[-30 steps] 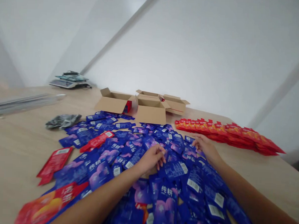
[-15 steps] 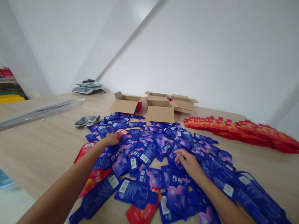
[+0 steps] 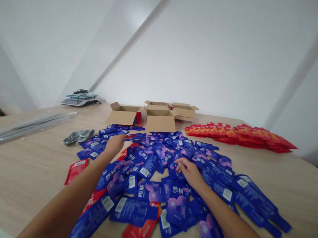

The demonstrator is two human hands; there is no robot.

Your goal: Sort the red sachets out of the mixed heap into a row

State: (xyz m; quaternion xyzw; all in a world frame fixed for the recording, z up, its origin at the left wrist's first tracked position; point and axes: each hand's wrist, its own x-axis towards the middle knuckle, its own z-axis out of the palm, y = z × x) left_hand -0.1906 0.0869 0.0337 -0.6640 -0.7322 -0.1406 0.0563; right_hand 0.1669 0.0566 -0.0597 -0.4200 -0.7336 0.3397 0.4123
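Note:
My left hand (image 3: 115,144) is closed over the far left part of a spread of blue flat pouches (image 3: 148,167). Its fingers are turned away from me, so I cannot make out what they grip. Just beyond the fingertips lies a thin blue and red pouch (image 3: 134,136), and a red pouch (image 3: 126,151) shows beside the hand among the blue ones. My right hand (image 3: 189,172) hovers over or rests on the middle of the spread. Its fingers are loosely bent and apart, with nothing seen in them. More red pouches (image 3: 140,232) lie partly under blue ones near me.
Open cardboard boxes (image 3: 161,122) stand behind the spread. A fanned row of red pouches (image 3: 239,134) lies at the right. On the left are a grey crumpled cloth (image 3: 78,136), a red pouch (image 3: 77,169), long clear-wrapped strips (image 3: 34,127) and a scale (image 3: 79,98).
The view has shifted right. My left hand has moved farther away and off the red pouch it was touching, which now shows more among the blue ones. My right hand stays about where it was.

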